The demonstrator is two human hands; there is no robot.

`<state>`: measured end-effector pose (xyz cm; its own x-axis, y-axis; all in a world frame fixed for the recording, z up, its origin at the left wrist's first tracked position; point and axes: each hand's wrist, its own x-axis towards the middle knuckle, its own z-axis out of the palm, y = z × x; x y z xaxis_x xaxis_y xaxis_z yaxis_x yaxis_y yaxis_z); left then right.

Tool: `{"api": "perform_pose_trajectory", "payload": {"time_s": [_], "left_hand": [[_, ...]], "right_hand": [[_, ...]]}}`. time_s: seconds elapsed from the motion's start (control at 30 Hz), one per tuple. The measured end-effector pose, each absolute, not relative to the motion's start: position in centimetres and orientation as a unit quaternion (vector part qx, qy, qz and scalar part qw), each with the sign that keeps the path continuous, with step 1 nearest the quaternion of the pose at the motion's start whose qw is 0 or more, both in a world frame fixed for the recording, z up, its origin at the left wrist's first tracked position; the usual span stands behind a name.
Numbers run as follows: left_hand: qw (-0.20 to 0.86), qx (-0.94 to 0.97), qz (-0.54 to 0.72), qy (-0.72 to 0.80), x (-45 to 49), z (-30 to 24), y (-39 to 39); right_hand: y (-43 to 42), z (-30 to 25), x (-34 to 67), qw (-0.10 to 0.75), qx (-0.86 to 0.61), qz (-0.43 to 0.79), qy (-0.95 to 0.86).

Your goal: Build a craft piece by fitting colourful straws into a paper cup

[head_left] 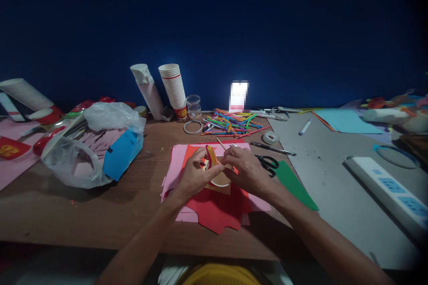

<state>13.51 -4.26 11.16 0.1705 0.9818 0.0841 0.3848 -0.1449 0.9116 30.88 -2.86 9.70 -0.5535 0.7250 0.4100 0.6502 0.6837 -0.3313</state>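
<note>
My left hand (pixel 198 173) pinches a small folded yellow-and-red paper piece (pixel 211 155) that stands up above the sheets. My right hand (pixel 245 167) is closed at the piece's right edge, its fingertips meeting my left thumb. A thin pale stick (pixel 220 143) points up and left beside the right fingers; whether they hold it I cannot tell. Below both hands is a white ring (pixel 219 184), partly covered by them. Under it lie stacked sheets: red paper (pixel 219 211), pink paper (pixel 174 169) and some orange.
Black-handled scissors (pixel 267 163), a green sheet (pixel 296 185), a tape roll (pixel 270 137) and a dark pen (pixel 272 148) lie rightward. Colourful straws (pixel 230 122), stacked paper cups (pixel 173 89) and a lit screen (pixel 238 95) are behind. A plastic bag (pixel 76 164) sits left, a power strip (pixel 384 187) right.
</note>
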Motion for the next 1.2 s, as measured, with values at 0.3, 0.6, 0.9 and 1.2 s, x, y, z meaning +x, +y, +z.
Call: {"api": "perform_pose_trajectory", "payload": {"time_s": [0.3,0.6,0.9,1.2], "left_hand": [[0.358,0.655,0.368,0.554,14.1,11.0,-4.1],[0.388,0.653,0.363,0.54,13.7,10.6,-4.1],[0.42,0.629,0.367,0.542,13.8,10.5,-3.8],[0.389,0.665,0.384,0.51,14.2,9.8,-3.5]], "right_hand": [[-3.2,9.9,30.5,0.281,-0.411,0.084,-0.863],[-2.9,10.7,31.1,0.201,-0.374,0.152,-0.893],[-1.9,9.9,32.7,0.214,-0.394,0.315,-0.837],[-1.2,10.8,32.5,0.214,-0.366,0.277,-0.862]]}}
